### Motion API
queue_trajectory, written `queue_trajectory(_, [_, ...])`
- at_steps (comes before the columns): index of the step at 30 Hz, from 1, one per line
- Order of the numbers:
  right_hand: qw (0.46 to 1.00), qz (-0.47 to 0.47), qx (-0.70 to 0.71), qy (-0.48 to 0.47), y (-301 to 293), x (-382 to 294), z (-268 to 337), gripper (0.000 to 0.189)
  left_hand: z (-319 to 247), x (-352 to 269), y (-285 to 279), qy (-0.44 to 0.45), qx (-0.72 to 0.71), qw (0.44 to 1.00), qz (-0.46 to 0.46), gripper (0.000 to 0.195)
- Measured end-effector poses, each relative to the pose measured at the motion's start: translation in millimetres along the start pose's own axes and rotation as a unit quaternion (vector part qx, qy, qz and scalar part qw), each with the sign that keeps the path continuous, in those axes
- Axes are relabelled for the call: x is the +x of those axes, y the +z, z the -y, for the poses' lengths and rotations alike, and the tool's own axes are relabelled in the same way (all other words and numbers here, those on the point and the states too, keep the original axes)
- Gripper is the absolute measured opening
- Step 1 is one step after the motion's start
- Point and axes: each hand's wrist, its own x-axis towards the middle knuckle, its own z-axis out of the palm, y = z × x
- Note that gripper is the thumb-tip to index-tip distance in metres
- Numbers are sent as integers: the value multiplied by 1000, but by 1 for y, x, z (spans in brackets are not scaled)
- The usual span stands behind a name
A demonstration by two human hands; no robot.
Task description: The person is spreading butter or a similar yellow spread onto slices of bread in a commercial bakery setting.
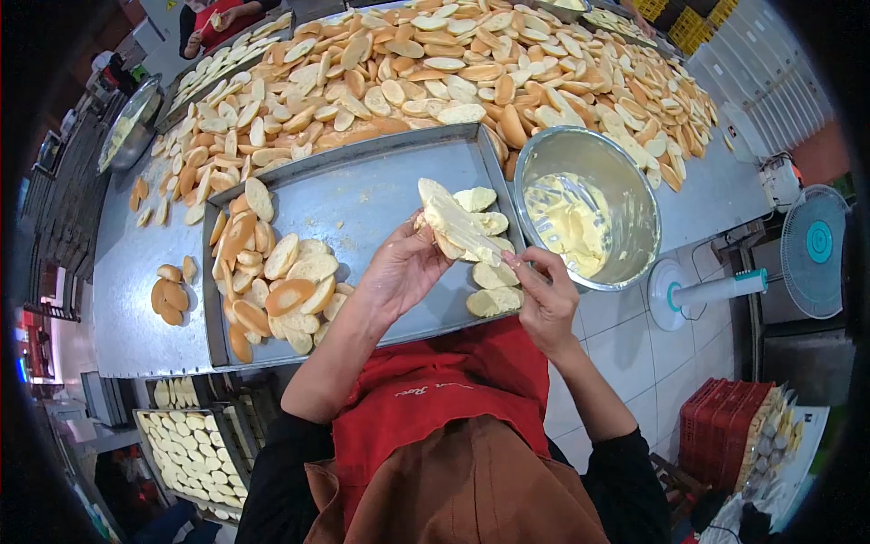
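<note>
My left hand (408, 265) holds a bread slice (442, 207) over a shallow metal tray (380, 163). With my right hand (547, 292) I grip a spreader, seemingly a knife, whose blade lies against the slice and is coated with pale yellow cream. Beneath and beyond it, several coated slices (496, 301) form a column along the tray's right side. Plain slices (312, 265) are heaped at the tray's left. A steel bowl (635, 224) with yellow cream (571, 217) inside stands just right of the tray.
A large pile of sliced bread (408, 88) covers the table's far part. Another person (228, 17) works at the far left near a tray of coated slices (231, 58). A second bowl (129, 129) is at left. A fan (815, 234) and red crate (720, 428) stand at right.
</note>
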Motion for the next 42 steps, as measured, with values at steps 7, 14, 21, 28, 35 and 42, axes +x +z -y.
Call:
queue_trajectory(7, [984,82,-117,-109,-44,16,-2,56,-11,1,-13,18,-29,999,2,37])
queue_trajectory(14, [995,48,-81,-37,-41,16,17,57,-14,6,-12,28,38,998,-31,34])
queue_trajectory(21, [998,9,-57,-13,-31,-17,0,55,-18,3,-16,15,-1,997,-71,42])
queue_trajectory(28, [992,-51,-105,-43,18,-9,-11,50,3,-4,-2,-73,-31,997,-15,43])
queue_trajectory(35, [991,-46,-124,11,27,17,-26,50,0,-8,-4,-62,8,998,-9,43])
queue_trajectory(42, [981,-136,-34,138,-7,4,-14,37,-21,38,-63,39,80,993,-73,43])
